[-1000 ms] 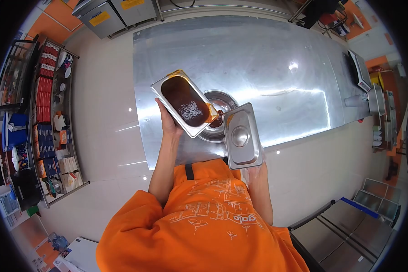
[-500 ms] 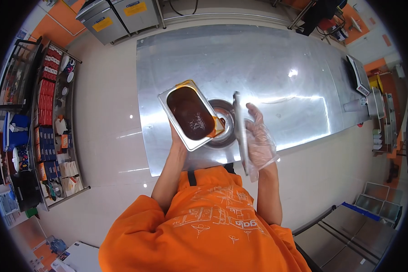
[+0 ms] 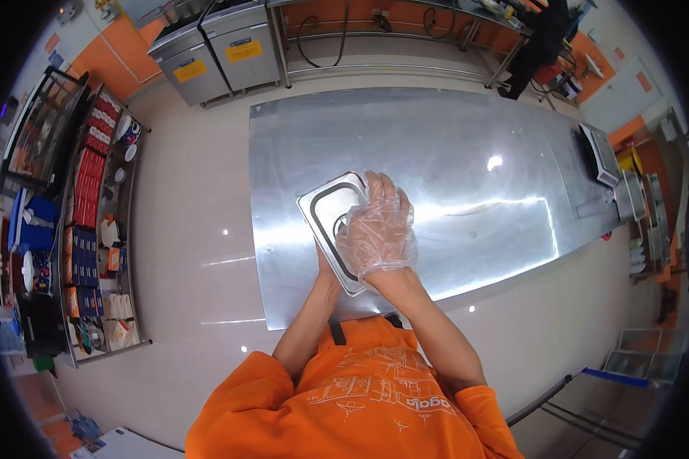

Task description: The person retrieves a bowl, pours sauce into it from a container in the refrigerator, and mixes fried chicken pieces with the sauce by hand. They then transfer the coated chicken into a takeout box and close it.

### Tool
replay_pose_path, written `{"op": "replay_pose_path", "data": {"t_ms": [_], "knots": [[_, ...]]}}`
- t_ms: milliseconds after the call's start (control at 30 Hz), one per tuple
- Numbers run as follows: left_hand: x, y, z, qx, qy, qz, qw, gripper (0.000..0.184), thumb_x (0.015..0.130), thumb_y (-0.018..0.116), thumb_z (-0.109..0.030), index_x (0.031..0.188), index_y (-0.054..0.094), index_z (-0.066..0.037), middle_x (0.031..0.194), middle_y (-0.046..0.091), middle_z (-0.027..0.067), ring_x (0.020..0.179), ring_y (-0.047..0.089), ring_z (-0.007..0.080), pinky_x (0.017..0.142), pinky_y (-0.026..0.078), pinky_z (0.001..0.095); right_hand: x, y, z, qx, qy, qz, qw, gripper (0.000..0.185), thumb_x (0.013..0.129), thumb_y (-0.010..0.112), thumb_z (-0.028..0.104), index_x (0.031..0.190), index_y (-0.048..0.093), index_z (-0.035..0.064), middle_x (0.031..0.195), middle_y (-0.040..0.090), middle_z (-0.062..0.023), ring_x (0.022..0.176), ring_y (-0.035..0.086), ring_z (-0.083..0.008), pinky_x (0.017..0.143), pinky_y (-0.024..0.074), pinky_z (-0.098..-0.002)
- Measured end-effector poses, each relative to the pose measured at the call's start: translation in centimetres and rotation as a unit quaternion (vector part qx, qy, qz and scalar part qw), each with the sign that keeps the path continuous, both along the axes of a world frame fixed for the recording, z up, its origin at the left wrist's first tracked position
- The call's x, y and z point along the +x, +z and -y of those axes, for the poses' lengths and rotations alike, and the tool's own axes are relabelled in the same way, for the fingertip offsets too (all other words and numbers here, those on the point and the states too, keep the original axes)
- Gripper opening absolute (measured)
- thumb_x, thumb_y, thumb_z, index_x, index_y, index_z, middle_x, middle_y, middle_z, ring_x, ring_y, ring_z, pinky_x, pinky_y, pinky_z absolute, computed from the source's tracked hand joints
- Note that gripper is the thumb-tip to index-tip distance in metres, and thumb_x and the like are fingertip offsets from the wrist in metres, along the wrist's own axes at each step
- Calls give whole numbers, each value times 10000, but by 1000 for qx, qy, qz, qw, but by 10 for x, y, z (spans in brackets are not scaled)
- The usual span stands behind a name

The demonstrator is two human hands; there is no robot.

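Observation:
A steel lid [image 3: 331, 197] lies on top of the rectangular steel container, over the steel table [image 3: 436, 138]. My right hand [image 3: 379, 229], in a clear plastic glove, lies on the lid with its fingers stretched toward the far edge. Below the container's left side, my left hand [image 3: 325, 264] supports it; its fingers are hidden underneath. The dark sauce inside is covered. The round steel bowl cannot be seen behind the container and my hands.
Shelves with boxes [image 3: 88, 183] stand at the left. A scale [image 3: 599, 155] and a clear cup [image 3: 589, 206] sit at the table's right end. Steel appliances [image 3: 241, 50] are beyond the far left edge. Someone in dark clothes [image 3: 540, 50] stands at the far right.
The lid has turned from upright to flat and moved left onto the container, with my gloved hand on it. The sauce and bowl have gone out of sight. The view has tilted up.

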State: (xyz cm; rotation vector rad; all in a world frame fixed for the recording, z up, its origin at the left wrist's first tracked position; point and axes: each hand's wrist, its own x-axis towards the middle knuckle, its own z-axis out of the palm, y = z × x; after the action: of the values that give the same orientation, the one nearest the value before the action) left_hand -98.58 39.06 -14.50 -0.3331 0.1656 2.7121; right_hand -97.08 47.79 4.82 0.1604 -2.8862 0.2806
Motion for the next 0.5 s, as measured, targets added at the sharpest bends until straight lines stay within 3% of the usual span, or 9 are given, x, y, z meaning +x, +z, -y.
{"op": "replay_pose_path", "data": {"t_ms": [133,233,267,367,400,467,500], "knots": [[-1,11,1,34,-48,-13,998,558,1000,443,-513,1300,567,-59,1245,638,150,1065,664,306,896,585,470,26,27,-16,-115,-1,4,993,258,819,699,258,852,721,3,1461,403,-199,1419,295,-359,1159,236,-523],[5,35,-1,61,-82,-54,993,548,1001,448,-502,1297,568,-57,1243,638,153,1061,666,307,889,589,474,81,48,-56,-229,-38,-116,966,225,855,715,258,892,715,37,1461,407,-198,1401,336,-366,1141,289,-509],[11,50,-4,60,-89,-109,988,482,1000,480,-436,1274,578,-52,1218,647,166,1034,676,313,849,606,482,103,45,-75,-243,-90,-128,957,205,866,705,243,907,715,43,1458,409,-212,1388,354,-375,1130,298,-514],[10,42,-11,8,-63,-116,991,531,970,518,-455,1296,553,-36,1235,635,185,1031,672,340,858,602,469,187,15,-132,-330,-223,-160,903,154,865,723,168,966,704,53,1444,436,-210,1335,435,-381,1084,369,-489],[10,30,-13,33,-68,-131,988,525,964,535,-453,1278,558,-32,1208,645,178,1011,678,326,848,606,460,224,-10,-150,-349,-261,-170,884,163,871,720,148,978,692,28,1429,455,-201,1309,464,-368,1061,397,-457],[15,33,-11,-70,-67,-208,973,444,989,530,-376,1280,559,-41,1206,650,156,1022,680,289,845,613,429,300,-51,-167,-384,-356,-170,835,193,882,719,131,994,672,-19,1398,488,-181,1256,514,-332,1022,436,-398],[23,39,-12,-56,-75,-218,972,445,993,526,-373,1289,554,-43,1218,647,156,1029,679,292,845,613,428,339,-69,-167,-401,-413,-156,802,214,887,721,133,998,664,-41,1382,502,-171,1229,536,-310,1005,446,-371]]}}
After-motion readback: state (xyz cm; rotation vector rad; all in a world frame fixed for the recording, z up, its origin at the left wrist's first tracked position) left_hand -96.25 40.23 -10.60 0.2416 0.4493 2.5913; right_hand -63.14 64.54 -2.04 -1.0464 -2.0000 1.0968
